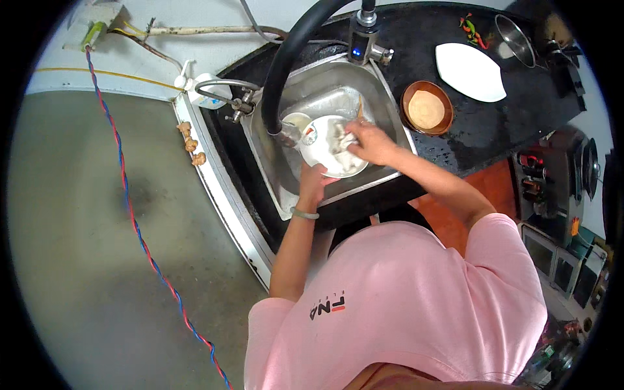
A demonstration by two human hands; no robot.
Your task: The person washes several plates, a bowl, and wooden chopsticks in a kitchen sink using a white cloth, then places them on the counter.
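Note:
Over the steel sink, my left hand grips the near edge of a white bowl, which has a small printed motif inside. My right hand, slightly blurred, is at the bowl's right side with its fingers on a soft, whitish, rag-like thing. Whether that is cloth or food I cannot tell. Clear water or a clear nozzle tip shows at the end of the black faucet hose, beside the bowl. Behind it, another pale bowl lies partly hidden in the sink.
Right of the sink stand a brown bowl with a tan round inside and a white leaf-shaped plate. Chili peppers and a steel bowl lie farther back. Ginger pieces and a white pump bottle are at the left.

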